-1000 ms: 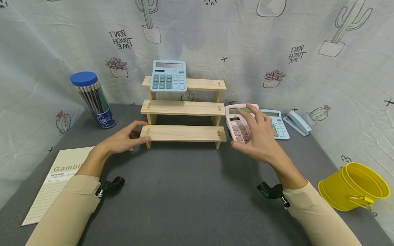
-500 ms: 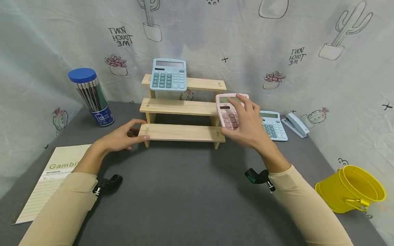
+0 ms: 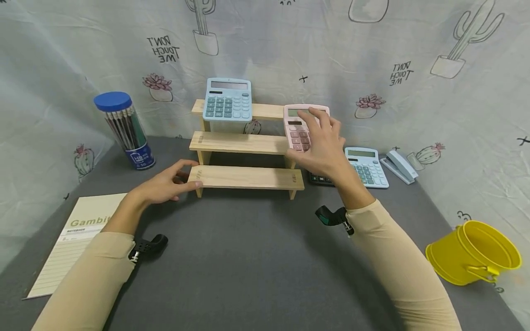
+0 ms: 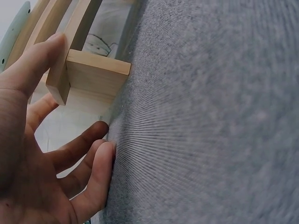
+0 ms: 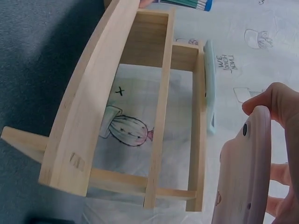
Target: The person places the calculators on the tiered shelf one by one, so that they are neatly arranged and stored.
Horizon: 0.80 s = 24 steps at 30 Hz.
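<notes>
R hand: fingers bent & part-spread, gripping pink calc.; thumb at its lower end, fingertips over the display. Pink calc. is held up off the bench, tilted face to the head cam., in front of the R end of the top board of the wooden stand. R wrist view shows its back & a gap between it and said board.

L hand: thumb & index pinch the L end of the bottom board, thumb at the front corner, index toward the rear; remaining fingers loosely bent, low beside the stand, close to the bench surface.

Stand: 3 stepped boards, upright on bench. Blue calc. leans back, display up, at L part of top board.

R of stand: pale blue calc. on bench; blue stapler just beside it. Dark keyed item under the R forearm, mostly hidden, poss. another calc. Yellow bucket nearer the R edge.

L side: pencil tub w/ blue lid, standing near the rear; notebook flat, partly covered by L forearm. Cactus-print sheet behind.
</notes>
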Tool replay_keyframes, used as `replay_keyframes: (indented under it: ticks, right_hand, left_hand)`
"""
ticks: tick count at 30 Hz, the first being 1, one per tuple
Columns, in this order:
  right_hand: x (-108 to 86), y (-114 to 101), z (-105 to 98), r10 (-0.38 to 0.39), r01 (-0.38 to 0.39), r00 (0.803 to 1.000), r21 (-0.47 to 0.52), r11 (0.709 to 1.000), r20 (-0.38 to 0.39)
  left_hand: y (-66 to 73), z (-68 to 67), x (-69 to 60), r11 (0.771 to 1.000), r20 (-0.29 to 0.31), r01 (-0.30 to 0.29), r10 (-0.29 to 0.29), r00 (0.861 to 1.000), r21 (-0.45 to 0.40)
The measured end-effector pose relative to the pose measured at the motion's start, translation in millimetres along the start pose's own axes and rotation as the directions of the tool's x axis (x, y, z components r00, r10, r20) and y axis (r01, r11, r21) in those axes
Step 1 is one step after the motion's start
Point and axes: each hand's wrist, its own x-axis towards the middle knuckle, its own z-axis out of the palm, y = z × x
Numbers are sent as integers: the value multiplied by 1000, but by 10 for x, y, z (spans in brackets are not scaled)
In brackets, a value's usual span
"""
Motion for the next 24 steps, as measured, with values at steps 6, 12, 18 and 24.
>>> replay_keyframes:
  ticks: [6, 12, 18, 24]
  right_hand:
    - [150, -48, 63, 13, -12, 1000, 28, 1000, -13]
    - [268, -108, 102, 17, -16, 1000, 34, 999, -23]
    - [357, -185, 118, 15, -14, 1000, 39, 999, -17]
    - [438, -254, 113, 28, -28, 1000, 49, 998, 9]
  left_hand:
    - [-3, -4, 4, 1000, -5, -6, 6, 1000, 8]
    - [-6, 6, 4, 1000, -6, -1, 1, 1000, 7]
    - [-8, 11, 5, 1000, -9, 1, -1, 1000, 7]
    - [-14, 14, -9, 1000, -6, 1, -1, 1000, -6]
